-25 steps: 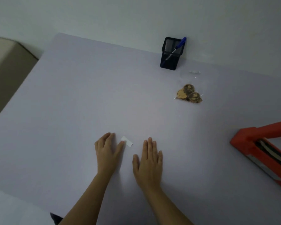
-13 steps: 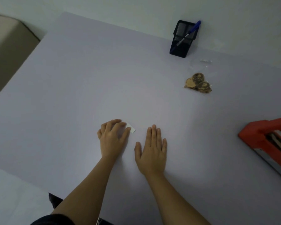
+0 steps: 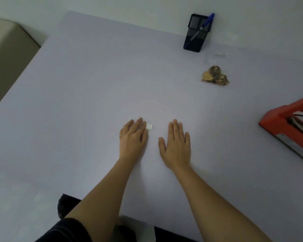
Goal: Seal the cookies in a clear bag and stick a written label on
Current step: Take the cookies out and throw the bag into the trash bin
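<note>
Label (image 3: 149, 126): likely light, floppy; pinch free edge. Left hand (image 3: 133, 137) fingers straight, touching label; right hand (image 3: 177, 145) flat beside it.

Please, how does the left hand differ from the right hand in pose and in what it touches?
The left hand touches the small white label at its fingertips; the right hand touches only the table. The left hand's fingers look slightly bent, while the right hand's are straight and flat. Both hands lie palm down, side by side.
</note>
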`<action>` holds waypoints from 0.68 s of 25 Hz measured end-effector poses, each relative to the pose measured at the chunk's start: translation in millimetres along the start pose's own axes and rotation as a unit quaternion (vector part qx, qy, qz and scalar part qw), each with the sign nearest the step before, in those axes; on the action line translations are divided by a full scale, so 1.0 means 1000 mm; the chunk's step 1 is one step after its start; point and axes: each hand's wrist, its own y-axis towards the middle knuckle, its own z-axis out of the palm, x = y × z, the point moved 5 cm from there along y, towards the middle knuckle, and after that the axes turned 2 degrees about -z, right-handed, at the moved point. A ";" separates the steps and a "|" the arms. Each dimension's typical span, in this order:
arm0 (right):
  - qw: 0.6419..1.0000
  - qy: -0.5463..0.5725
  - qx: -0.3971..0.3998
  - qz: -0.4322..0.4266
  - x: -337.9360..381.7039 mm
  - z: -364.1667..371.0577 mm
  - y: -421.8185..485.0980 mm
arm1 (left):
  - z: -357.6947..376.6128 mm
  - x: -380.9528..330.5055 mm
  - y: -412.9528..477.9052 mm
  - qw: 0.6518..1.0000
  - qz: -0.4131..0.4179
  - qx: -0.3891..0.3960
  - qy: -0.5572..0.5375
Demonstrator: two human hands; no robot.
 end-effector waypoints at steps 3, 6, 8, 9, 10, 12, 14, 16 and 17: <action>0.999 0.004 -0.008 0.034 0.009 0.003 -0.017 | -0.006 0.020 -0.047 0.995 0.016 0.094 0.020; 0.999 0.006 -0.002 0.044 0.042 0.019 -0.065 | -0.013 0.051 -0.098 0.988 0.045 0.135 0.054; 0.999 0.011 0.005 0.052 0.073 0.033 -0.108 | -0.025 0.072 -0.126 0.984 0.082 0.144 0.067; 0.998 0.011 0.006 0.061 0.086 0.039 -0.129 | -0.030 0.081 -0.136 0.981 0.108 0.143 0.070; 0.998 0.013 0.002 0.069 0.097 0.043 -0.147 | -0.035 0.090 -0.145 0.978 0.134 0.146 0.070; 0.997 0.014 -0.002 0.082 0.115 0.052 -0.174 | -0.042 0.105 -0.160 0.967 0.175 0.172 0.072; 0.995 0.014 -0.008 0.094 0.123 0.058 -0.189 | -0.050 0.114 -0.168 0.959 0.216 0.164 0.086; 0.993 0.008 -0.037 0.110 0.127 0.060 -0.195 | -0.053 0.124 -0.176 0.949 0.267 0.144 0.085; 0.992 0.000 -0.058 0.113 0.127 0.060 -0.196 | -0.052 0.129 -0.180 0.944 0.300 0.112 0.076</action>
